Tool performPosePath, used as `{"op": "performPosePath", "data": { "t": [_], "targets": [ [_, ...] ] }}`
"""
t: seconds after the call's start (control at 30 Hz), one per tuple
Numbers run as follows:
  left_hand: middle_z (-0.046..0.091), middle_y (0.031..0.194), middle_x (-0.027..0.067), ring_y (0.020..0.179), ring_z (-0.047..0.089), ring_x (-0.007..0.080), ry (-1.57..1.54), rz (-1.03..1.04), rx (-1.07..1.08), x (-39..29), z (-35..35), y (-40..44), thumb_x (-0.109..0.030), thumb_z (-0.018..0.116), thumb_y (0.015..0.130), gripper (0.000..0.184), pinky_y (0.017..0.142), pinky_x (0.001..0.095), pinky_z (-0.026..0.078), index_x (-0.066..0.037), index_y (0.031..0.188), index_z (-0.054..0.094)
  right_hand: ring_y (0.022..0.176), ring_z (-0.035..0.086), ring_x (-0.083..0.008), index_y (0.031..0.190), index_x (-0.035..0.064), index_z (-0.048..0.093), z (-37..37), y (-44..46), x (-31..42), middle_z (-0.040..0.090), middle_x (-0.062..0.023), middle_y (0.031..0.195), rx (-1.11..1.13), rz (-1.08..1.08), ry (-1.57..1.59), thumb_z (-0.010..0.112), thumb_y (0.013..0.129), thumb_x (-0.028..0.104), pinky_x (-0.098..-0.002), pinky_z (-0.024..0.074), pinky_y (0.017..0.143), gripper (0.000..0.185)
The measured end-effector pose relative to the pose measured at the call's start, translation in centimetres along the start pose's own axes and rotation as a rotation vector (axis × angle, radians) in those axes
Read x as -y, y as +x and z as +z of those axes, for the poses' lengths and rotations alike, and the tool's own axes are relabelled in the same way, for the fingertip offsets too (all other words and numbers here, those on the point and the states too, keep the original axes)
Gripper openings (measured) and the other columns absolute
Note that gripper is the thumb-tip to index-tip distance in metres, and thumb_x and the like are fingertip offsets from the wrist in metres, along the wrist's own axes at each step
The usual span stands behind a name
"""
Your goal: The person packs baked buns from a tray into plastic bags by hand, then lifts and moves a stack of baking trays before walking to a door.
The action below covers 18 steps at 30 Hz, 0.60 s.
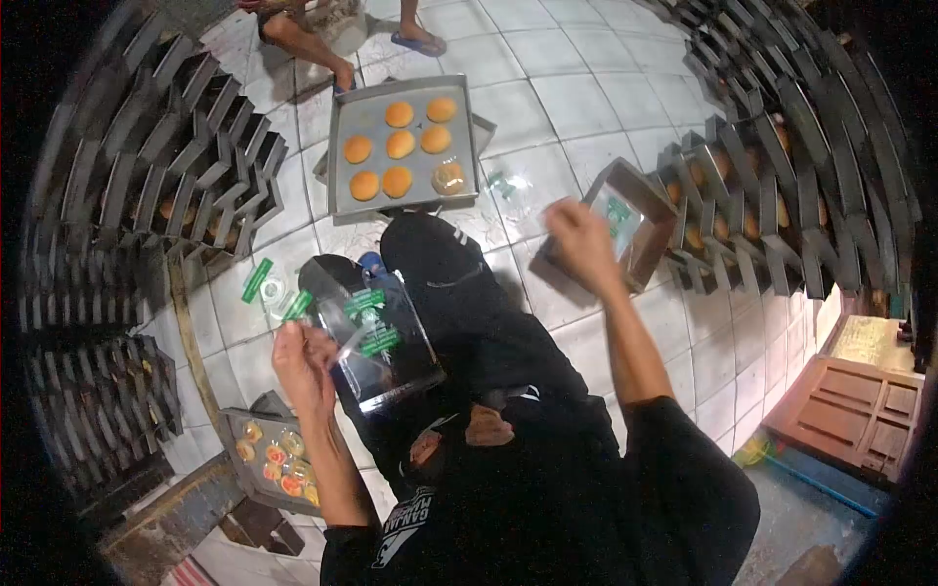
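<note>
My left hand (305, 363) is closed on the edge of a clear plastic bag (376, 337) with green print, which lies over my dark-clothed lap. Raised to the right, my right hand (583, 239) has its fingers curled together beside a cardboard box (640, 200); whether it holds anything is too small to tell. Inside the box is clear plastic packaging (618, 217) with green print. In front of my knees, a metal tray (418, 203) bears several round golden buns (400, 145). One bun (448, 177) at its near right corner is in clear wrap.
Stacks of dark metal trays (186, 127) stand at the left, and more trays (772, 186) with buns at the right. Green-printed plastic (277, 291) lies on the tiled floor (542, 88). A lower-left tray (234, 430) holds wrapped items. Another person's legs (308, 47) are beyond.
</note>
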State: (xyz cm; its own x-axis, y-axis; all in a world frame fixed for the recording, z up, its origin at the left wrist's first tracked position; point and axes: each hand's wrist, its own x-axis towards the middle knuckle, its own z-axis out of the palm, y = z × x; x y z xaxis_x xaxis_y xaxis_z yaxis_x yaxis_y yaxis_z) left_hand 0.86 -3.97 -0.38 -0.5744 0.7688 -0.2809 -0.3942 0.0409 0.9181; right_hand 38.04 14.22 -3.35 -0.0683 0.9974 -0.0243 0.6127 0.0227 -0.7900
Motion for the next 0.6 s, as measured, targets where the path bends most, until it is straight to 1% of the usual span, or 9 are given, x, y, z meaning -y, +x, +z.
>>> {"op": "performPosePath", "data": {
  "t": [0.1, 0.17, 0.2, 0.23, 0.27, 0.3, 0.4, 0.5, 0.6],
  "targets": [
    [0.067, 0.075, 0.0104, 0.059, 0.064, 0.0156, 0.1, -0.075, 0.029, 2.0, 0.4, 0.5, -0.023, 0.059, 0.103, 0.023, 0.055, 0.027, 0.053, -0.001, 0.097, 0.062, 0.08, 0.07, -0.0199, 0.102, 0.0011, 0.073, -4.9, 4.1, -8.2, 0.074, -0.0147, 0.089, -0.124, 0.331, -0.098, 0.066, 0.09, 0.033, -0.0382, 0.0527, 0.07, 0.035],
    [0.07, 0.08, 0.0107, 0.064, 0.067, 0.0157, 0.291, -0.051, 0.085, 3.0, 0.6, 0.6, -0.026, 0.059, 0.104, 0.026, 0.06, 0.0258, 0.054, -0.001, 0.098, 0.064, 0.081, 0.071, -0.0251, 0.102, -0.0012, 0.073, -4.4, 7.1, -20.9, 0.073, -0.0186, 0.088, -0.097, 0.347, -0.329, 0.069, 0.088, 0.043, -0.0411, 0.053, 0.07, 0.047],
    [0.07, 0.082, 0.0109, 0.065, 0.068, 0.0157, 0.323, -0.071, 0.078, 2.9, 0.8, 0.6, -0.025, 0.058, 0.104, 0.026, 0.06, 0.0255, 0.053, -0.001, 0.097, 0.064, 0.081, 0.071, -0.0251, 0.102, -0.0012, 0.073, -4.0, 7.8, -23.8, 0.073, -0.0186, 0.088, -0.087, 0.342, -0.322, 0.069, 0.088, 0.043, -0.0411, 0.053, 0.07, 0.047],
    [0.07, 0.082, 0.0109, 0.065, 0.068, 0.0157, 0.333, -0.063, 0.063, 3.0, 0.8, 0.4, -0.025, 0.058, 0.104, 0.026, 0.06, 0.0255, 0.053, -0.001, 0.097, 0.064, 0.091, 0.071, -0.0322, 0.099, -0.0017, 0.074, -3.2, 8.5, -25.8, 0.073, -0.0221, 0.096, -0.029, 0.431, -0.338, 0.07, 0.086, 0.047, -0.0439, 0.0532, 0.079, 0.05],
    [0.071, 0.082, 0.0109, 0.065, 0.068, 0.0159, 0.307, -0.073, 0.07, 3.1, 0.9, 0.5, -0.025, 0.058, 0.104, 0.026, 0.06, 0.0257, 0.053, -0.001, 0.097, 0.064, 0.1, 0.07, -0.0392, 0.097, -0.0021, 0.074, -2.1, 9.3, -26.5, 0.073, -0.0255, 0.104, 0.027, 0.52, -0.352, 0.071, 0.084, 0.051, -0.0466, 0.0534, 0.087, 0.054],
    [0.071, 0.081, 0.011, 0.065, 0.068, 0.0161, 0.285, -0.085, 0.082, 3.2, 1.1, 0.5, -0.025, 0.058, 0.104, 0.026, 0.06, 0.0258, 0.053, -0.001, 0.097, 0.064, 0.1, 0.07, -0.0392, 0.097, -0.0021, 0.074, -1.1, 9.9, -26.4, 0.073, -0.0255, 0.104, 0.034, 0.52, -0.335, 0.071, 0.084, 0.051, -0.0466, 0.0534, 0.087, 0.054],
    [0.071, 0.08, 0.0103, 0.065, 0.068, 0.0158, 0.317, -0.064, 0.048, 3.2, 1.2, 0.4, -0.024, 0.058, 0.104, 0.024, 0.061, 0.0257, 0.053, -0.002, 0.097, 0.063, 0.11, 0.067, -0.0406, 0.114, 0.0015, 0.069, 2.2, 9.8, -27.0, 0.069, -0.0217, 0.122, -0.135, 0.6, -0.542, 0.072, 0.082, 0.059, -0.0482, 0.0538, 0.092, 0.066],
    [0.071, 0.079, 0.0093, 0.065, 0.067, 0.0145, 0.354, -0.056, 0.007, 3.4, 1.3, 0.3, -0.025, 0.058, 0.104, 0.024, 0.06, 0.0247, 0.052, -0.002, 0.097, 0.063, 0.114, 0.066, -0.0392, 0.116, 0.0038, 0.068, 2.8, 10.6, -27.9, 0.068, -0.0211, 0.123, -0.06, 0.628, -0.544, 0.073, 0.081, 0.061, -0.0484, 0.0536, 0.094, 0.067],
    [0.07, 0.079, 0.0086, 0.062, 0.064, 0.0119, 0.371, -0.01, 0.011, 3.6, 1.5, 0.4, -0.026, 0.058, 0.105, 0.026, 0.058, 0.0234, 0.049, -0.002, 0.099, 0.064, 0.116, 0.065, -0.0386, 0.117, 0.006, 0.068, 2.1, 10.7, -27.8, 0.068, -0.0214, 0.124, -0.046, 0.652, -0.486, 0.072, 0.083, 0.049, -0.0482, 0.0531, 0.096, 0.055]
  ]
}}
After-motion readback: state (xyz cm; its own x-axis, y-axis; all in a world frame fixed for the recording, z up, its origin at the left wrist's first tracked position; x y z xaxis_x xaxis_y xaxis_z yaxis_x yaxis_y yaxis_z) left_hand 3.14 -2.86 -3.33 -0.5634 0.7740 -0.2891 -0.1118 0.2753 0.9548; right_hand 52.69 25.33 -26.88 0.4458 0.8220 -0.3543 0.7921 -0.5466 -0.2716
